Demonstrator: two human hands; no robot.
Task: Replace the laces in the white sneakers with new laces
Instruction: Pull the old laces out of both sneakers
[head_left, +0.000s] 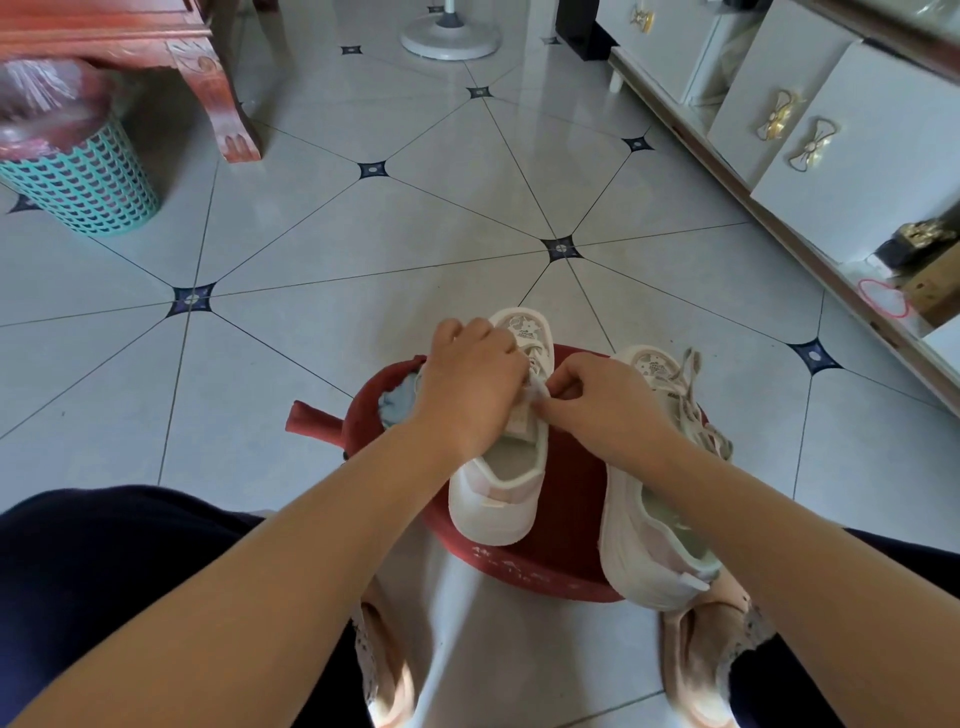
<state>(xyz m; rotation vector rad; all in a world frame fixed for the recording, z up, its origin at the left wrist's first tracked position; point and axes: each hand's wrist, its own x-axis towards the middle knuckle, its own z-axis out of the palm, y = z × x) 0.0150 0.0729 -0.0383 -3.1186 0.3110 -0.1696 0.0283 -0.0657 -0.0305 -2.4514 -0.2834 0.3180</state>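
Note:
Two white sneakers sit on a low red stool (566, 525) in front of me, toes pointing away. The left sneaker (501, 483) has no lace visible along its heel half, and its tongue stands up under my hands. My left hand (470, 387) covers its eyelet area with curled fingers. My right hand (605, 400) pinches a white lace end (537, 391) at the sneaker's tongue. The right sneaker (654, 525) lies beside it, still threaded, with loose beige laces (693, 400) trailing off its far side.
A red cloth strap (317, 423) hangs off the stool's left edge. My feet in pink slippers (701, 660) rest on the tiled floor below. A teal mesh bin (78, 182) and a carved wooden table leg (228, 109) stand far left; white cabinets (831, 145) line the right.

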